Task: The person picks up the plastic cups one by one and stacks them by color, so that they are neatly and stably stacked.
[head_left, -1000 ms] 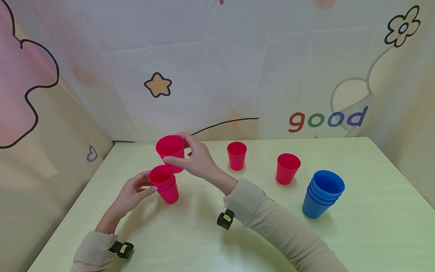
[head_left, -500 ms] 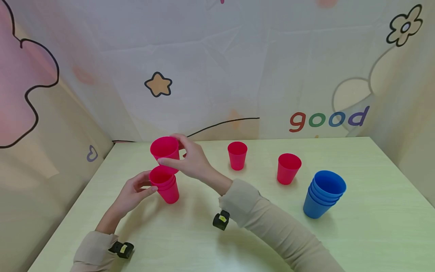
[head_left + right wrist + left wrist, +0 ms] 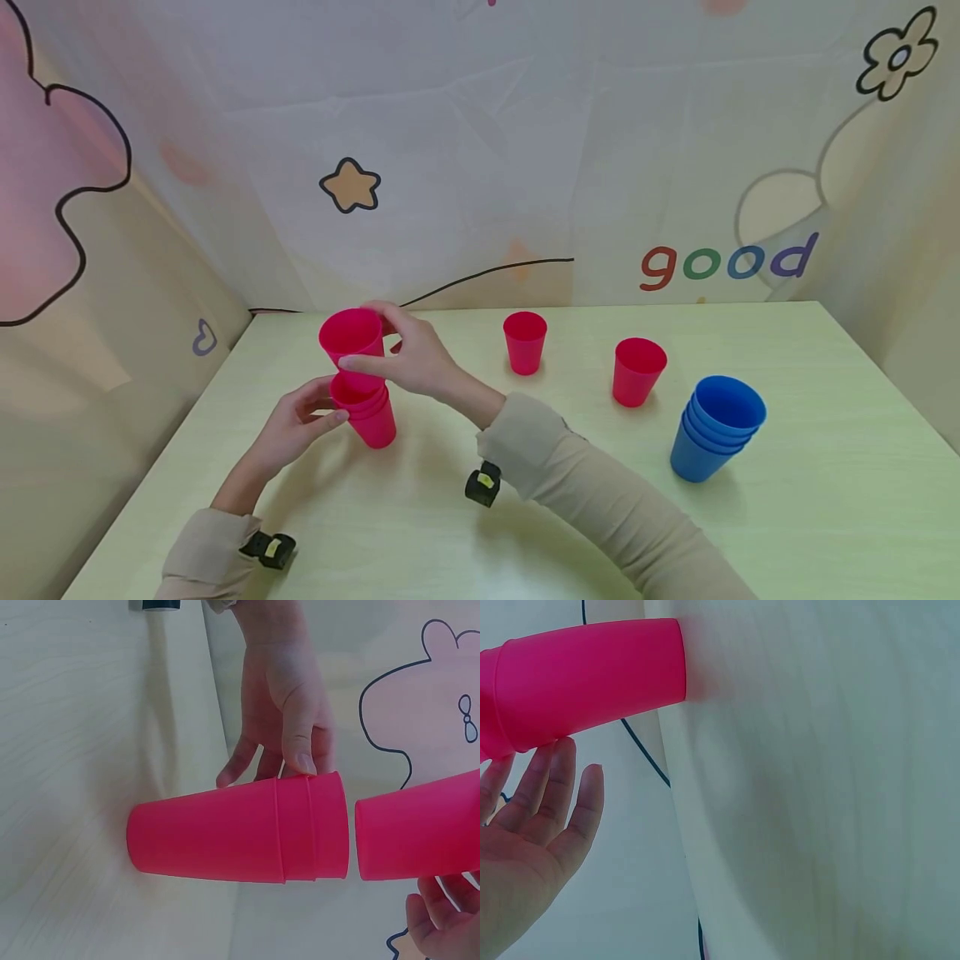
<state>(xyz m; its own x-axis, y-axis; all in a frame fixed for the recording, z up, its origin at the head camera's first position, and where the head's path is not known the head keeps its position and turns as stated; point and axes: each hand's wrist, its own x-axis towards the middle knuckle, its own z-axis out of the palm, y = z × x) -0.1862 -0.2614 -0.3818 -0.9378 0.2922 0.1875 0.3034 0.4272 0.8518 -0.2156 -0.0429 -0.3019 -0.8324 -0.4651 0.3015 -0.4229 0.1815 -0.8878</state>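
A stack of nested pinkish-red plastic cups [image 3: 375, 423] stands on the left part of the table. My left hand [image 3: 288, 427] holds it from the left, thumb on the near side and fingers around the far side near the rim. Directly above, my right hand [image 3: 411, 357] grips another red cup [image 3: 351, 333] between thumb and fingers. Seen from the right wrist, a narrow gap parts the base of this held cup [image 3: 412, 829] from the top rim of the stack [image 3: 210, 836]. The left wrist view shows fingertips [image 3: 566, 746] against the stack's side.
Two single red cups stand upright farther right, one at the back [image 3: 525, 343] and one nearer [image 3: 637, 373]. Beyond them is a stack of blue cups [image 3: 701, 454]. A printed curtain [image 3: 465, 167] hangs behind the table's [image 3: 420, 533] back edge.
My right hand has carried its red cup left and slightly down, over the stack. The left hand and the stack have stayed in place.
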